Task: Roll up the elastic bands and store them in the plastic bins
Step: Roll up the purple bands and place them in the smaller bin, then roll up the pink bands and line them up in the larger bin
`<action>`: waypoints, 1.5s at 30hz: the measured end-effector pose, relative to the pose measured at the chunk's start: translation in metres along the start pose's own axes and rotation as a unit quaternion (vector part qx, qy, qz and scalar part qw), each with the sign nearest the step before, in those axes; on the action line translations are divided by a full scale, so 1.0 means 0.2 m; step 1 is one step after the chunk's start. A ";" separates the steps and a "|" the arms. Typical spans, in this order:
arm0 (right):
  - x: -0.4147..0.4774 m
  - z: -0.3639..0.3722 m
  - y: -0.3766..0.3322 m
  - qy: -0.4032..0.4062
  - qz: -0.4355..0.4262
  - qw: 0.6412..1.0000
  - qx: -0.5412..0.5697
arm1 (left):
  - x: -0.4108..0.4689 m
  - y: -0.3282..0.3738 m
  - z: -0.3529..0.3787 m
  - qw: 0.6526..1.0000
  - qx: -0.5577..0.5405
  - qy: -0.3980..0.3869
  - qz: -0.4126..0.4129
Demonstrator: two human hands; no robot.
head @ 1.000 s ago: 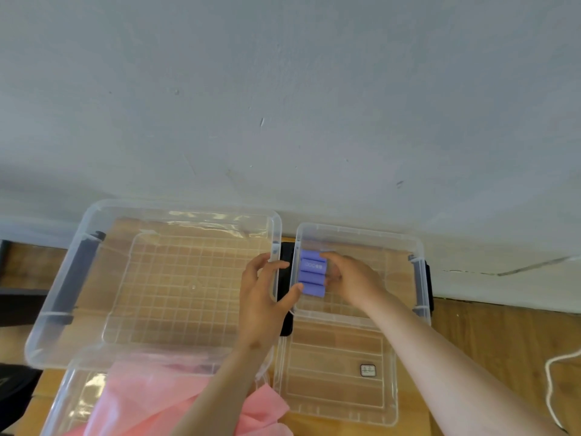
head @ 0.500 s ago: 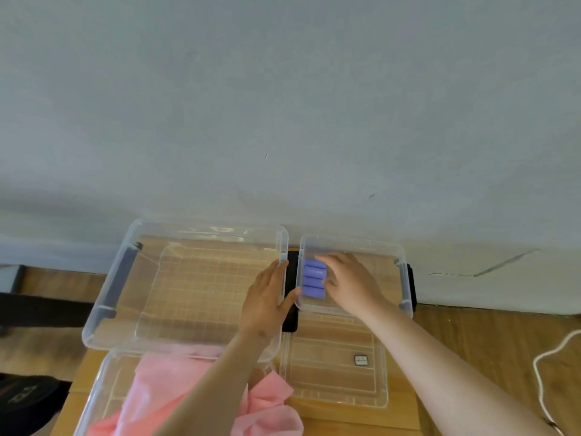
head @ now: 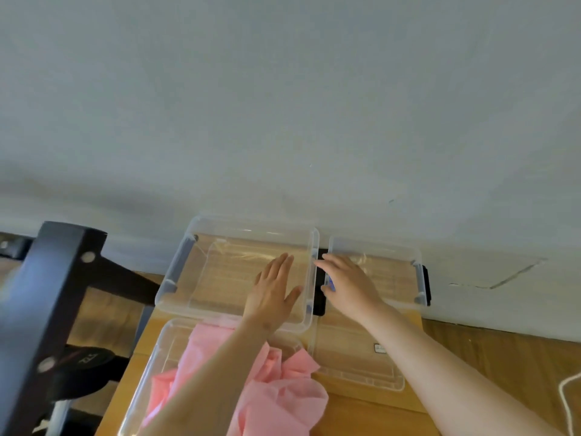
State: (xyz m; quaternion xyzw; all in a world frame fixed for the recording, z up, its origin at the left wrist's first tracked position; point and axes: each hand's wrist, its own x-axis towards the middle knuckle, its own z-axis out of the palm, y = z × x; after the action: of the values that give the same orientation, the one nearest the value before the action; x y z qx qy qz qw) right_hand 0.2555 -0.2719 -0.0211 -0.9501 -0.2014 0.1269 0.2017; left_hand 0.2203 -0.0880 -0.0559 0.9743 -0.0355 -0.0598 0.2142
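The purple rolled bands (head: 331,283) lie in the small clear bin (head: 377,243) at the far right, against its left wall; only a sliver of purple shows, at the near edge of the right hand (head: 349,284), which covers the rest, so their number cannot be told. That hand lies palm down over them with its fingers (head: 323,265) stretched towards the bin's left rim, not curled round anything. The left hand (head: 273,294) hovers flat and released over the large clear bin (head: 251,222) just to the left, fingers straight and together, thumb out to the right, holding nothing; whether it touches the bin cannot be told.

The two far bins stand side by side against the grey wall (head: 283,105), with a black latch (head: 319,302) between them. Near left, a third clear bin (head: 157,360) holds loose pink elastic bands (head: 283,398), unrolled and crumpled, some spilling over its right rim; the left forearm crosses above them. Near right, a clear lid (head: 355,366) lies flat on the wooden table (head: 361,416), bearing a small label (head: 379,348), with the right forearm passing over its right edge.

Further left stands a dark bolted frame (head: 47,294); a black weight (head: 81,366) sits low behind it; a white cable (head: 566,394) curls at the right edge.
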 end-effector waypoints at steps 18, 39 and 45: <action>-0.29 0.51 -0.53 -0.136 -0.108 0.985 -0.009 | -0.88 -0.35 0.04 0.993 0.016 -0.051 -0.104; -0.42 0.59 -0.69 -0.052 -0.041 0.997 0.046 | -0.98 -0.34 -0.04 0.973 -0.167 -0.039 -0.151; -0.39 0.29 -0.86 0.038 -0.001 0.994 0.102 | -0.85 -0.34 -0.36 0.952 -0.276 -0.005 -0.133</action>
State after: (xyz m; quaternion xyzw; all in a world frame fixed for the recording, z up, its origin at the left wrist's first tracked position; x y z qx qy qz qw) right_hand 0.1102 -0.1420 0.0146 -0.9284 -0.1805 0.1106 0.3053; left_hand 0.0648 0.0192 -0.0032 0.8726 0.1115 -0.0998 0.4649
